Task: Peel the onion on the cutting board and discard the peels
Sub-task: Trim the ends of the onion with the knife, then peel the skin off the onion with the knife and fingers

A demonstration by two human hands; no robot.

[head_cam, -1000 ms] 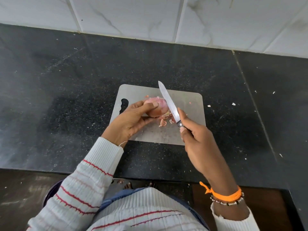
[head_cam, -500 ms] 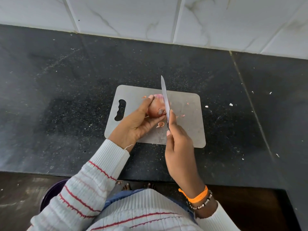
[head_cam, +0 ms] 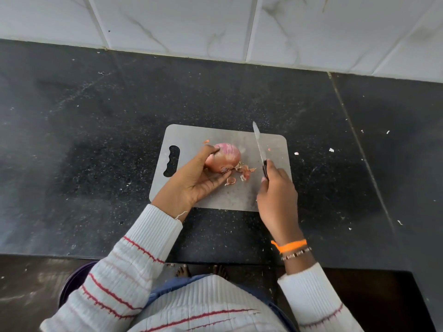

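A pink onion (head_cam: 226, 157) with part of its skin still on lies on the grey cutting board (head_cam: 191, 137), which sits on the black counter. My left hand (head_cam: 195, 179) grips the onion from its left and near side, thumb on top. My right hand (head_cam: 275, 195) grips the dark handle of a knife (head_cam: 259, 144), whose blade points away from me, to the right of the onion and apart from it. Several small peel scraps (head_cam: 244, 172) lie on the board between the onion and the knife.
The black stone counter (head_cam: 96, 140) runs to a white tiled wall (head_cam: 215, 25) at the back. Small white crumbs (head_cam: 331, 150) dot the counter right of the board. A dark purple bin (head_cam: 74, 281) stands on the floor at lower left, partly behind my sleeve.
The knife has moved right, off the onion, and more peel scraps lie beside the onion. My left hand still holds the onion.
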